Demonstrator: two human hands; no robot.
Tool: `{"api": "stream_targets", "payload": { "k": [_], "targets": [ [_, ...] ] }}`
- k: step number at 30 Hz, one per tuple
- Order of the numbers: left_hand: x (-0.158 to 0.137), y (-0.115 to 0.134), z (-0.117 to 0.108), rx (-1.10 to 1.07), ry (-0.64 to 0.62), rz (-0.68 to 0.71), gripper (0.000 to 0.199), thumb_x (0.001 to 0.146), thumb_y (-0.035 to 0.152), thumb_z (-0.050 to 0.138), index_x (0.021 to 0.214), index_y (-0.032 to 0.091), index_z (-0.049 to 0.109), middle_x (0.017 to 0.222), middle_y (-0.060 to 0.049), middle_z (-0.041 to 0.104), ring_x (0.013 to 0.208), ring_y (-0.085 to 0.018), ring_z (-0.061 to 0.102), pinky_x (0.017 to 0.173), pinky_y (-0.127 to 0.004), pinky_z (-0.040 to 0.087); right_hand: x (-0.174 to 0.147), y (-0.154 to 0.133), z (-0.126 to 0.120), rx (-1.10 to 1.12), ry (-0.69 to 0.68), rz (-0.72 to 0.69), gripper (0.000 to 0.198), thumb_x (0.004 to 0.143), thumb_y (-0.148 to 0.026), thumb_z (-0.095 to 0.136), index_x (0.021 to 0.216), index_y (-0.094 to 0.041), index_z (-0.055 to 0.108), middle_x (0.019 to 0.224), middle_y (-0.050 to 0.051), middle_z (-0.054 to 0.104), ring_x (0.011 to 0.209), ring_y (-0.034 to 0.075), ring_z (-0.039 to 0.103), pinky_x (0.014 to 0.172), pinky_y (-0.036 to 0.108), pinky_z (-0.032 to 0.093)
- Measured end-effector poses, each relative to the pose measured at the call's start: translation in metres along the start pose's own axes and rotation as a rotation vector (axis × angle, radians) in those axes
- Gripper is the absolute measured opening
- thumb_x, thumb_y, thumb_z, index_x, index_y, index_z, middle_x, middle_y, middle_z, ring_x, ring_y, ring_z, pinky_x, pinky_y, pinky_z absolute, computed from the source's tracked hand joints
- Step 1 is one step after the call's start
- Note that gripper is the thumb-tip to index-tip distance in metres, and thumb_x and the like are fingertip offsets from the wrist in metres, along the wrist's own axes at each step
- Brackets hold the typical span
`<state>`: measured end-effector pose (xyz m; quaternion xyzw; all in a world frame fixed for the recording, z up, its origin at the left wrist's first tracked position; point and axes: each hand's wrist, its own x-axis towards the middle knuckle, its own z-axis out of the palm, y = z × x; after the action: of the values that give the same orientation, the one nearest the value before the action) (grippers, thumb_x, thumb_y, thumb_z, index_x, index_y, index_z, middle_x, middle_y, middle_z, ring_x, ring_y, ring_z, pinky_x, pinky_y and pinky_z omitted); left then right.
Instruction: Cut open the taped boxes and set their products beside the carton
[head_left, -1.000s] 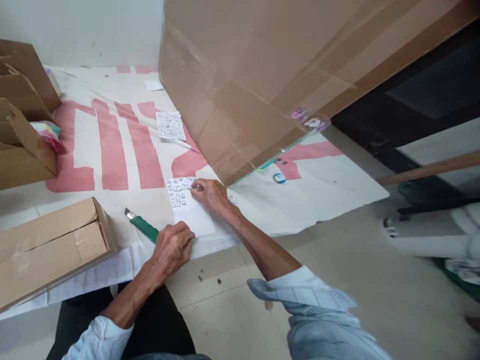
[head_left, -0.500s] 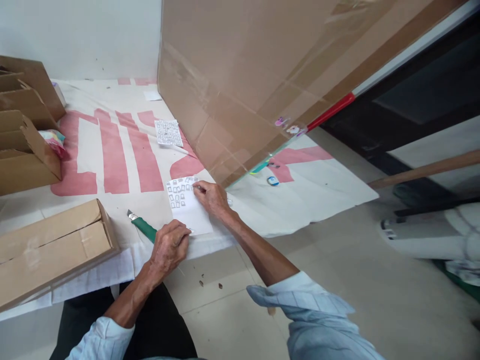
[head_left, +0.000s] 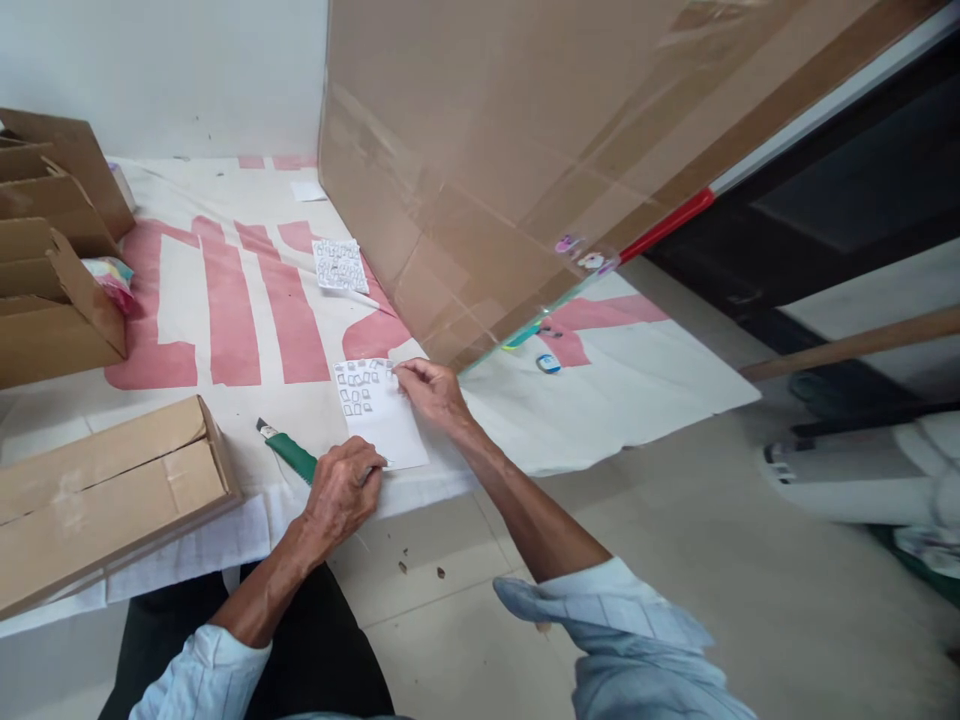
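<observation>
A small white sheet of paper (head_left: 394, 435) lies at the table's front edge, with rows of small dark square outlines over its upper left part. My left hand (head_left: 346, 490) is closed, its fingertips at the sheet's lower left corner. At the top right corner, my right hand (head_left: 435, 392) has thumb and forefinger pinched together against the paper. Whatever sits in that pinch is too small or hidden to make out. A green utility knife (head_left: 291, 455) with its blade showing lies just left of my left hand. Farther back is another paper (head_left: 340, 266) covered in similar marks.
A large cardboard sheet (head_left: 480, 180) slants over the table at the right, a red strip (head_left: 667, 226) at its edge. Closed carton (head_left: 112, 490) at near left; open cartons (head_left: 60, 290) behind it. A tape roll (head_left: 547, 363) sits on the cloth (head_left: 600, 400) at right.
My right hand's pinch has shifted very slightly right along the paper's top edge. My left hand stays at the lower corner. The whole view has drifted a little.
</observation>
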<state>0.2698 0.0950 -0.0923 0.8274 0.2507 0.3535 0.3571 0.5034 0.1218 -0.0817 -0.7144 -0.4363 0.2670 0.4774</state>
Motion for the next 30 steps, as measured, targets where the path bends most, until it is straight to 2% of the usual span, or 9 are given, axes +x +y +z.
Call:
{"api": "stream_targets", "payload": {
  "k": [4,7,15,18,23,30],
  "targets": [
    [0.000,-0.002,0.002,0.021,-0.025,-0.019,0.027,0.086,0.001,0.060,0.092,0.021,0.076,0.092,-0.006,0.075,0.087,-0.020,0.076,0.082,-0.032,0.061,0.001,-0.001,-0.006,0.254,-0.027,0.141,0.043,0.080,-0.068,0.065,0.075,-0.026,0.053,0.060,-0.005,0.047,0.051,0.012,0.041,0.050,0.026,0.035],
    [-0.001,-0.003,0.004,0.006,0.004,-0.018,0.028,0.085,0.000,0.060,0.093,0.021,0.076,0.093,-0.006,0.076,0.088,-0.021,0.076,0.083,-0.032,0.062,0.000,-0.002,-0.008,0.395,-0.070,0.163,0.049,0.078,-0.072,0.069,0.074,-0.027,0.050,0.058,-0.006,0.040,0.052,0.013,0.039,0.050,0.026,0.036],
    [0.001,0.001,0.001,-0.064,0.102,0.024,0.027,0.085,0.000,0.058,0.092,0.020,0.074,0.090,-0.006,0.076,0.082,-0.019,0.075,0.076,-0.030,0.060,-0.003,-0.011,-0.006,0.414,-0.142,0.174,0.055,0.082,-0.080,0.061,0.073,-0.028,0.048,0.058,-0.005,0.038,0.052,0.014,0.037,0.050,0.028,0.035],
    [0.004,0.004,-0.001,-0.105,0.130,0.022,0.022,0.088,0.004,0.059,0.091,0.020,0.073,0.087,-0.005,0.075,0.079,-0.018,0.073,0.075,-0.029,0.059,-0.005,-0.019,-0.006,0.456,-0.181,0.178,0.054,0.079,-0.079,0.066,0.074,-0.027,0.051,0.058,-0.005,0.038,0.051,0.013,0.037,0.051,0.028,0.034],
    [0.010,0.004,-0.006,-0.182,0.192,-0.074,0.014,0.090,0.010,0.065,0.088,0.021,0.074,0.085,-0.004,0.075,0.079,-0.017,0.071,0.077,-0.030,0.058,-0.019,-0.036,-0.006,0.457,-0.206,0.105,0.058,0.076,-0.083,0.070,0.072,-0.026,0.056,0.059,-0.003,0.044,0.054,0.014,0.041,0.050,0.028,0.035],
    [0.028,0.004,-0.020,-0.329,0.222,-0.247,0.006,0.088,0.024,0.077,0.092,0.020,0.079,0.091,-0.006,0.076,0.083,-0.018,0.072,0.079,-0.031,0.060,-0.047,-0.055,-0.006,0.518,-0.309,-0.107,0.056,0.087,-0.076,0.074,0.073,-0.022,0.065,0.059,-0.003,0.053,0.050,0.012,0.043,0.051,0.029,0.036]
  ]
}}
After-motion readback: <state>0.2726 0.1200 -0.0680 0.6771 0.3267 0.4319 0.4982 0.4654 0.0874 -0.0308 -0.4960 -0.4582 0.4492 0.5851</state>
